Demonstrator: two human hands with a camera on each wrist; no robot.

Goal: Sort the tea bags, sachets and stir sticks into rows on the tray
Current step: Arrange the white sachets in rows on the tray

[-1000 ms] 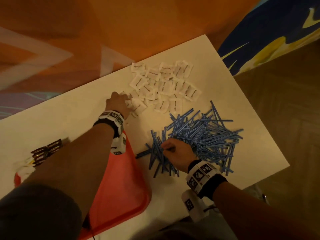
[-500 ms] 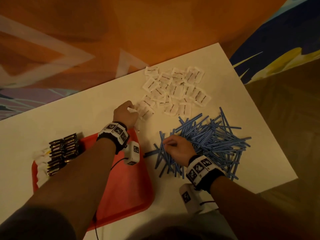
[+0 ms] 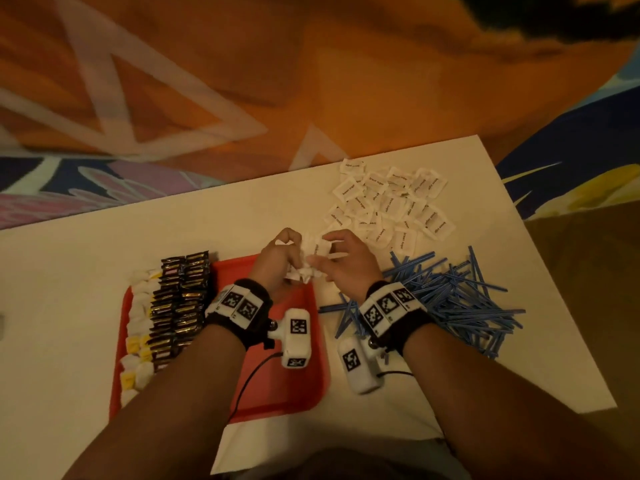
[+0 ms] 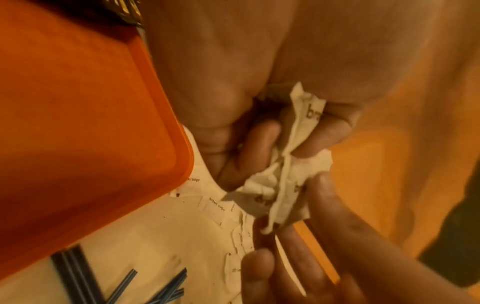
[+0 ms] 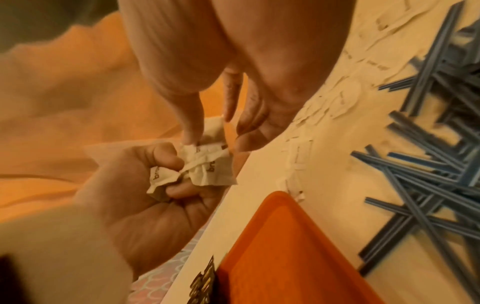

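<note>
My left hand [image 3: 281,259] grips a crumpled bunch of white sugar sachets [image 3: 309,263] above the far right corner of the red tray [image 3: 287,386]. My right hand [image 3: 337,258] meets it and pinches one sachet [image 5: 207,153] of the bunch between thumb and fingers. The left wrist view shows the bunch of sachets [image 4: 281,185] wedged in curled fingers. Loose sachets [image 3: 391,206] lie in a pile at the table's far right. Blue stir sticks [image 3: 453,303] lie heaped at the right. Dark tea bags [image 3: 180,299] stand in rows on the tray's left side.
White and yellow tea bag tags [image 3: 138,341] line the tray's left rim. The white table [image 3: 79,258] ends close behind the sachet pile, with orange patterned fabric [image 3: 311,71] beyond. The stick heap reaches near the table's right edge.
My right hand left the stir sticks and moved left to the left hand. My left hand drew back from the sachet pile with a bunch of sachets in it.
</note>
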